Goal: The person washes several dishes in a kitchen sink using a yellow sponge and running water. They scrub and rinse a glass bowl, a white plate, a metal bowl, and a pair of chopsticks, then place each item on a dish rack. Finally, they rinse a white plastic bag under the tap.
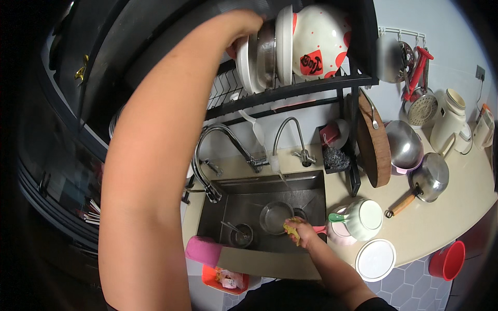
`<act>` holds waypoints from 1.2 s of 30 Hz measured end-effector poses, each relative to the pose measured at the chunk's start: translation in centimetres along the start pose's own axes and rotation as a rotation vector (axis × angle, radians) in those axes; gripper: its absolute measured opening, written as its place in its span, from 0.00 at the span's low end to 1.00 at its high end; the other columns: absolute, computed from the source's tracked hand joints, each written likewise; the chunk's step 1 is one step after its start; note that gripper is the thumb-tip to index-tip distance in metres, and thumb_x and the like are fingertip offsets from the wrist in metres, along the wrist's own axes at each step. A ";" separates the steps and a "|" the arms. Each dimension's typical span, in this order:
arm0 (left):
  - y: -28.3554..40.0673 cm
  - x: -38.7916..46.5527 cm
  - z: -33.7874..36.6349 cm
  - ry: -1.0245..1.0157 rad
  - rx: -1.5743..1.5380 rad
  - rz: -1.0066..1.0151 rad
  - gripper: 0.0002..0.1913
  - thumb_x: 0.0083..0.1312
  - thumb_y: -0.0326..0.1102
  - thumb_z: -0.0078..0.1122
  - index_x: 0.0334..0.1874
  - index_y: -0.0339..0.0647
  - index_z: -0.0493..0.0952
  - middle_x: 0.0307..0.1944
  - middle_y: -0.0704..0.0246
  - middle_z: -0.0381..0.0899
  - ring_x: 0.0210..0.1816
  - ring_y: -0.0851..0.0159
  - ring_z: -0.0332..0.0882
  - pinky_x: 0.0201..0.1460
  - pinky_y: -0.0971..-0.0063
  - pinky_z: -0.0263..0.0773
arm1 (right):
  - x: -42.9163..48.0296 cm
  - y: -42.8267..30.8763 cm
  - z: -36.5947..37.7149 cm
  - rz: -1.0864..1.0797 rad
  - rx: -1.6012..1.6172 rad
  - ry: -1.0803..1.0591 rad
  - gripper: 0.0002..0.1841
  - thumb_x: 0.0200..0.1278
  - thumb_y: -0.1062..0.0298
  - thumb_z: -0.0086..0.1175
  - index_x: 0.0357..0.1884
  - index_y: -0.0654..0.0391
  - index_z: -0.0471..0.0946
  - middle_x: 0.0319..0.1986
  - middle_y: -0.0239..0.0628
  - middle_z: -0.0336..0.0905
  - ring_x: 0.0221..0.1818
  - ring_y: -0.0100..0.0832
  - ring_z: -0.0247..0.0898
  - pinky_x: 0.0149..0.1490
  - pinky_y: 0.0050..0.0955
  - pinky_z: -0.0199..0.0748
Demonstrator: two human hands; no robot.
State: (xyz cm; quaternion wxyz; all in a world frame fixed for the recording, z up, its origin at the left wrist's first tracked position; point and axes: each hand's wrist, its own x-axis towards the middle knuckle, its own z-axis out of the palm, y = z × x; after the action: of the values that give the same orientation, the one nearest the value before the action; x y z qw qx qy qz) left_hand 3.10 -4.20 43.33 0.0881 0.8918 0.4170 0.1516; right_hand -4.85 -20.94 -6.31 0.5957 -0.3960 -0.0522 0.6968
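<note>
My left hand (247,26) reaches up to the dish rack (295,90) and grips a white plate (243,64) at its upper edge; most of the fingers are hidden. Beside that plate stand a dark translucent dish (266,56), another white dish (284,46) and a white bowl with red dots (321,39). My right hand (303,233) holds a crumpled yellow cloth or sponge (292,229) over the right part of the steel sink (241,206). Next to it in the sink lies a round shallow bowl (275,218). A smaller bowl (241,236) with utensils sits further left.
A curved tap (200,155) and a thin tap (288,122) rise behind the sink. On the right counter are handled bowls (365,219), a white lid (375,259), a wooden chopping board (375,144) and a saucepan (432,177). A pink cloth (203,250) hangs at the sink's front left.
</note>
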 end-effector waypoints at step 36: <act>-36.8 -27.9 58.0 -0.654 0.160 0.499 0.09 0.60 0.32 0.49 0.38 0.38 0.78 0.38 0.55 0.80 0.44 0.53 0.78 0.45 0.59 0.72 | -2.1 4.3 1.0 -0.141 -0.150 0.151 0.25 0.55 0.77 0.51 0.58 0.53 0.65 0.45 0.37 0.71 0.42 0.34 0.74 0.44 0.30 0.75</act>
State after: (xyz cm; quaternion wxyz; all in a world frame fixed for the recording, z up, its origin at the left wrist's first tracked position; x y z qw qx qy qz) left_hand -20.26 -4.02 -27.05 0.1068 0.9707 0.1487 -0.1558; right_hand -8.90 -23.59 -6.97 0.6142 -0.4863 -0.0871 0.6154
